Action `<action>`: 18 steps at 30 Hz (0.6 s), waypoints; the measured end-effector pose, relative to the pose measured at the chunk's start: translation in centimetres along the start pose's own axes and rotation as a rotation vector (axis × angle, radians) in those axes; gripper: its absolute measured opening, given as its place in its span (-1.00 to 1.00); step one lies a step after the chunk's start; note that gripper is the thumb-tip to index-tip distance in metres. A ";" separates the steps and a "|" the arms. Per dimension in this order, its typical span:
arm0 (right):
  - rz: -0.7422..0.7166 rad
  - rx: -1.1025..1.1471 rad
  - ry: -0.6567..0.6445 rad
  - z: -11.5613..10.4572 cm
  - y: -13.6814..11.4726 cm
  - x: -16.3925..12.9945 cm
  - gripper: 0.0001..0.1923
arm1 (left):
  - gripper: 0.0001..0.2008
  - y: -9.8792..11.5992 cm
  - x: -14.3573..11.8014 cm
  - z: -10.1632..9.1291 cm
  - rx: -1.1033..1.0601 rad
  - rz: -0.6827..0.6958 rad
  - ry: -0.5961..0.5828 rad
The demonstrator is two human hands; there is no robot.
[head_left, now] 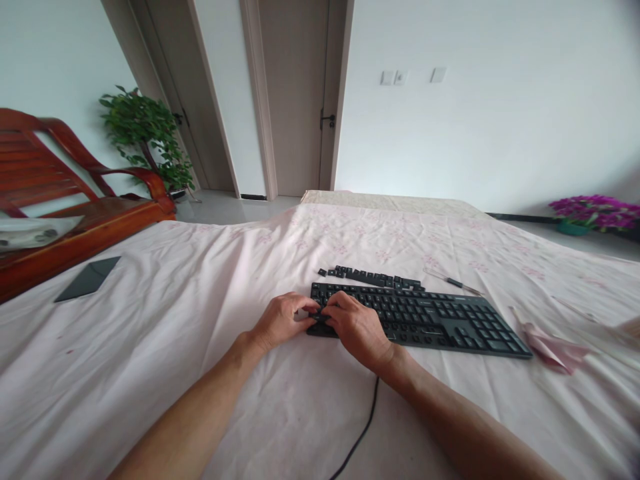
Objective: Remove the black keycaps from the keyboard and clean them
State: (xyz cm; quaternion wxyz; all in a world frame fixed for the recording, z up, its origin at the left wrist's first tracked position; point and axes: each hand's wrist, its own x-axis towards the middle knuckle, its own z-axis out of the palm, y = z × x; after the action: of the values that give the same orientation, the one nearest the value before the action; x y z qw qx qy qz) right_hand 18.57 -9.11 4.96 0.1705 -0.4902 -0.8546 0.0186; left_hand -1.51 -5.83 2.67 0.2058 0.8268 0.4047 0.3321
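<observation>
Head view puts the black keyboard (425,319) flat on the pink sheet (200,320) in front of you, with both your hands crowded onto its left end. Your left hand (280,321) and right hand (356,328) have fingers curled tight around something small and dark at that corner, though I cannot tell exactly what is pinched. Loose keycaps (373,276) lie in a row just behind the keyboard, and on this soft, wrinkled cloth a nudge could roll them into the folds. Your right forearm hangs over the cable (363,427); snag it and the keyboard may shift. A slim tool (457,283) lies near the far edge
</observation>
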 end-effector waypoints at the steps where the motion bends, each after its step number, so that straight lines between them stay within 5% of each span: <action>1: 0.002 0.004 0.000 0.1 0.0 0.0 -0.82 | -0.75 0.0 0.0 0.0 -0.006 0.010 0.000; 18: 0.007 0.014 -0.060 0.2 -0.1 0.1 -0.82 | -0.88 -0.3 0.0 -0.1 0.097 0.073 -0.062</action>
State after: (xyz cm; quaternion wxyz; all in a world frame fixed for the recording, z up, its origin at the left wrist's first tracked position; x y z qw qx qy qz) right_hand 18.42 -9.04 4.85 0.1480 -0.4913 -0.8574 0.0401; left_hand -1.75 -5.63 2.56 0.1658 0.8598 0.3833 0.2937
